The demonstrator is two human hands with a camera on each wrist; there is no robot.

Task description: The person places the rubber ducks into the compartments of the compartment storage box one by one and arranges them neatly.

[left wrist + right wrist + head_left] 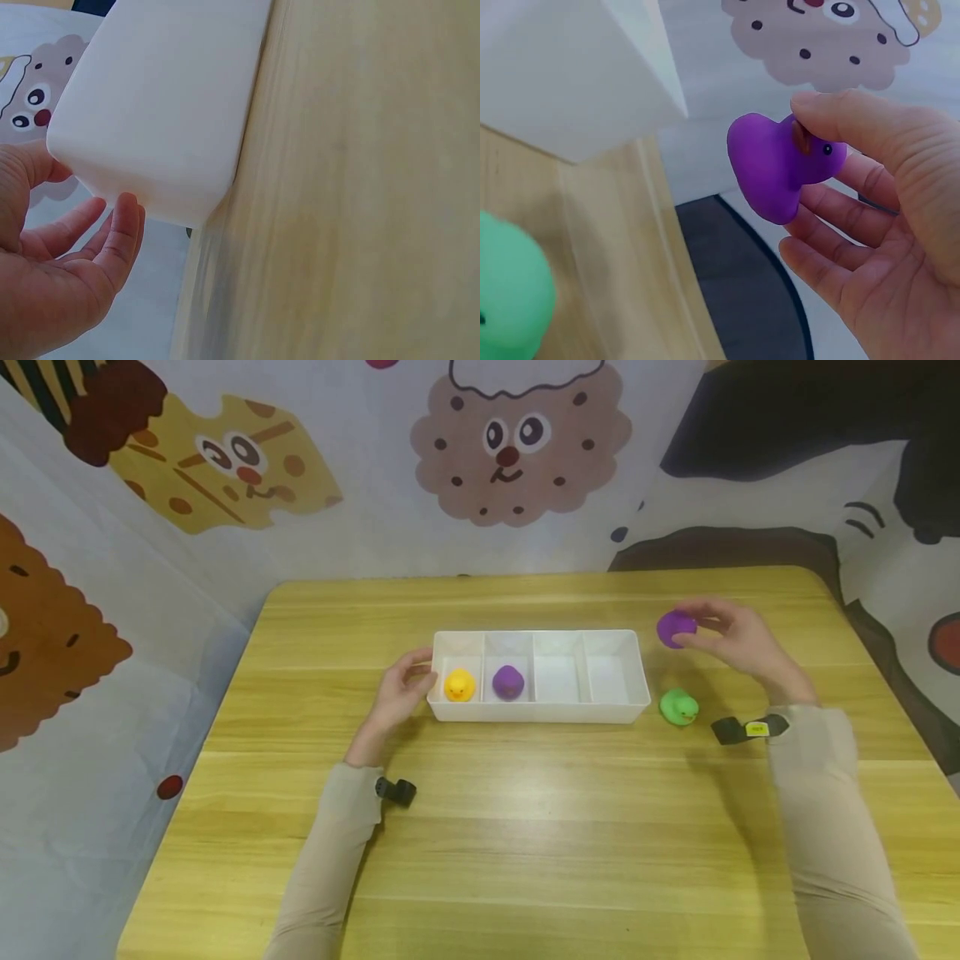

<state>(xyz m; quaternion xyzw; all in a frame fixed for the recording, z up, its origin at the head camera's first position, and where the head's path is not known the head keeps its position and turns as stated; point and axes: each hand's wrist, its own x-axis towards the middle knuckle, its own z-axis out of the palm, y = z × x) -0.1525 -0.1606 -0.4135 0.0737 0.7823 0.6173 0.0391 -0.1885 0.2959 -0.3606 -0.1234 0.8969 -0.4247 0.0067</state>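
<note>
A white divided box point(540, 713) stands on the table with its compartments in a row. A yellow rubber duck point(460, 685) sits in its leftmost compartment and a purple rubber duck point(508, 682) in the second from the left. My left hand point(401, 693) grips the box's left end, thumb at the rim and fingertips against the end wall point(150, 196). Right of the box, my right hand point(731, 635) pinches another purple duck point(769, 165) between thumb and fingers, raised above the table. Below that hand, a green duck point(678, 707) rests on the table beside the box's right end.
The wooden table point(495, 835) reaches back to a wall cloth point(360, 552) printed with cartoon food. A small black camera is strapped to each wrist, over beige sleeves.
</note>
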